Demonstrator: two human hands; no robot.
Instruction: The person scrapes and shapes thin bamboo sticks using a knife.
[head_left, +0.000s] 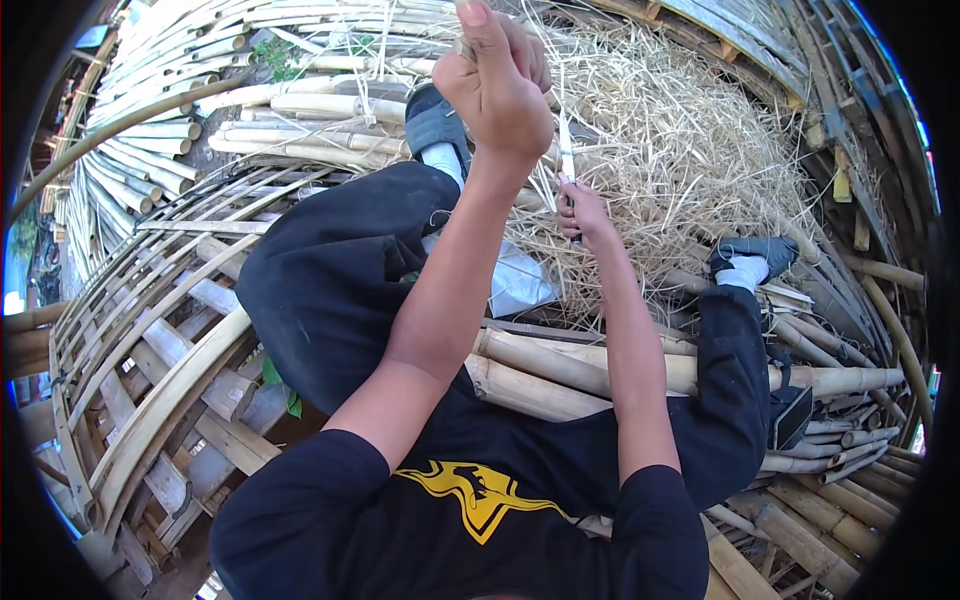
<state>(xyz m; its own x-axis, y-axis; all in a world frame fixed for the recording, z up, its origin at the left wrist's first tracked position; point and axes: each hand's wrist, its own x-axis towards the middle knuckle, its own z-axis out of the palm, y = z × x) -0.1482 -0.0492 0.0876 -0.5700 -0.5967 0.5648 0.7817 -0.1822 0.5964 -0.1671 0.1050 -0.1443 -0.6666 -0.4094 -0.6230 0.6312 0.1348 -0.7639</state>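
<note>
My left hand (505, 85) is raised at the top middle, its fingers curled into a fist with the thumb on top. Whatever it may grip is hidden by the fingers. Lower and to the right, my right hand (587, 212) is closed round the dark handle of a knife. The long pale blade of the knife (566, 145) points away from me, just right of my left wrist. Beneath the blade lies a heap of thin bamboo shavings (660, 140).
Cut bamboo poles (545, 385) lie under my legs, with more poles (140, 160) stacked at far left. A curved bamboo lattice (180, 370) stands at left. A white plastic bag (520, 280) rests between my legs. Wooden slats (850, 130) edge the right side.
</note>
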